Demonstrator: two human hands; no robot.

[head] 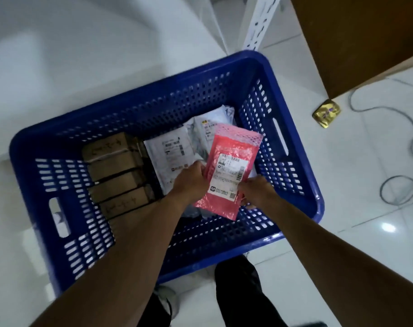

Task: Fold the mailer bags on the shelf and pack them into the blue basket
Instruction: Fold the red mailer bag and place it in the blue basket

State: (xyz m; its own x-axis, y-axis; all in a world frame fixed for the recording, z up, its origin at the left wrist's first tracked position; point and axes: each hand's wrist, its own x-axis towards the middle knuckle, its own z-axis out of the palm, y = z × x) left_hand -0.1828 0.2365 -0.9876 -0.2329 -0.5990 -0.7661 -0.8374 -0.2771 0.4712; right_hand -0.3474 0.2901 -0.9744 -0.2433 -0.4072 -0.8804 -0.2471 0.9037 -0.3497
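Head view: blue basket, perforated rigid plastic. Inside at left, four brown cardboard boxes in a row; at centre, flat white mailer bags, labelled. Left hand grips the pink bubble mailer by its left edge; right hand pinches its lower right edge, over the basket's right half.
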